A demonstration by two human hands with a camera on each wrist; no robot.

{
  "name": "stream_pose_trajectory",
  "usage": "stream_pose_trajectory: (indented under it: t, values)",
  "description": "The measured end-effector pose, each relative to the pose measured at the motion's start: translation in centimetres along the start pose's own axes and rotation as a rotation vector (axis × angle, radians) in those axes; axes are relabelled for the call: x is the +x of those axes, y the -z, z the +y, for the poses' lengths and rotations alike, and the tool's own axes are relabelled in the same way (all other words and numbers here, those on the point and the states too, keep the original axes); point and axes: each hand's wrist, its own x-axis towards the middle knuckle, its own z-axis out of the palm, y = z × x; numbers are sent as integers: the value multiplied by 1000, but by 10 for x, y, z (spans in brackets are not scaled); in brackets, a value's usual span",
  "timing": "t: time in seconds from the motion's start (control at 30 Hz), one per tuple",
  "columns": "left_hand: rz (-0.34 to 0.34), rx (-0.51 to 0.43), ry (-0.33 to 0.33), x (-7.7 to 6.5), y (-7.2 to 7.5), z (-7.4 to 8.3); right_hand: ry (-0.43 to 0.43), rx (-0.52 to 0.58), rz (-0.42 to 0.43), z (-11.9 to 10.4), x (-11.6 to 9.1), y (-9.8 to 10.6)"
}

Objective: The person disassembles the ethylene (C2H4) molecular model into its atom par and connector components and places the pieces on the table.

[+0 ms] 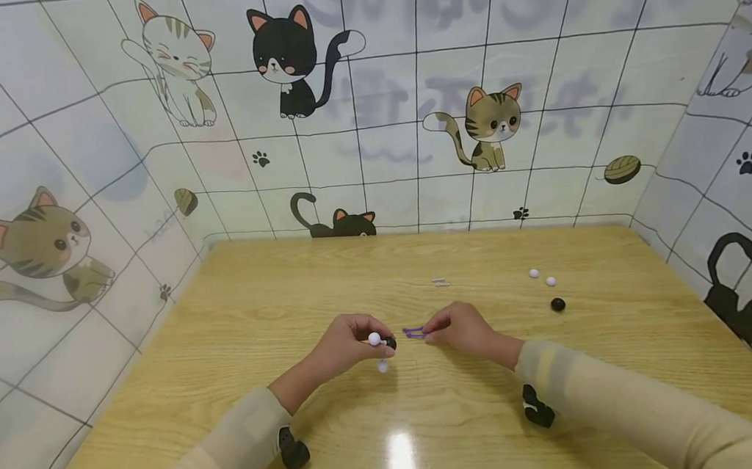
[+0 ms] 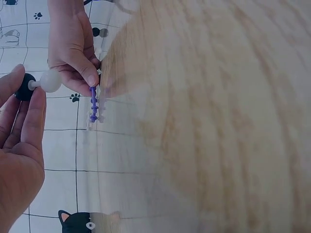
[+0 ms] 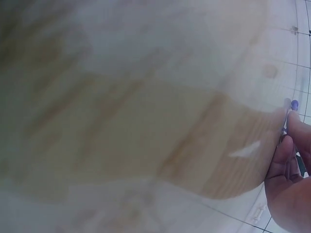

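My left hand (image 1: 348, 348) pinches a black ball (image 1: 390, 342) between thumb and fingers. Two white balls (image 1: 374, 338) stick out from it, one on a short white peg (image 2: 36, 84) that shows in the left wrist view. Just to the right, my right hand (image 1: 464, 330) touches down near the tabletop, thumb and forefinger closed on the end of a purple connector stick (image 2: 94, 104). Two such purple sticks (image 1: 414, 332) lie side by side in the head view; whether the fingers grip both is hidden. The right wrist view catches only a purple tip (image 3: 294, 104) past the fingers.
Short white pegs (image 1: 441, 282) lie farther back on the wooden table (image 1: 300, 277). At the right are two loose white balls (image 1: 534, 273) and a black ball (image 1: 557, 304). Cat-patterned walls (image 1: 396, 152) enclose the table at the back and sides.
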Motion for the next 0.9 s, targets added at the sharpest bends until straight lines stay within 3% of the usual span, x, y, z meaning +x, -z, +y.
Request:
stream_pose_trajectory:
  t: [0.33,0.6,0.9]
  values:
    - [-20,-4,18,0,-2,0,12,3,-16,-1,1,0]
    - [-47,-43,-15,-11,-4,21,1,-5,-27,-1,3,1]
    - [-47,-63,-5,-9,-3,16,7,-4,-25,0,1,0]
